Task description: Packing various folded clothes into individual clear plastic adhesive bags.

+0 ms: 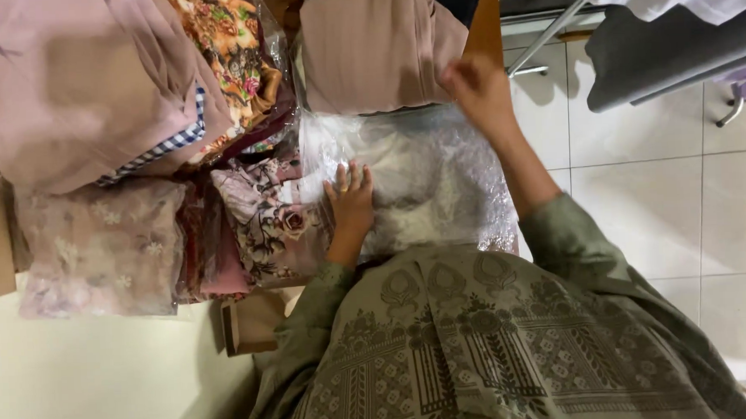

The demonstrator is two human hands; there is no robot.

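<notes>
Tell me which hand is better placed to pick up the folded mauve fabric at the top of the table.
The right hand, probably. It is at the edge of the folded mauve fabric, while the left hand lies flat on the clear plastic bag, nearer the body.

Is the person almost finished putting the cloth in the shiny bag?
Partly. Done: folded fabrics lie stacked, like the floral packet and mauve pile. In hand: the left hand presses flat on the clear plastic bag; the right hand, blurred, is at its far edge. Left: whether the bag is sealed can't be seen.
</notes>
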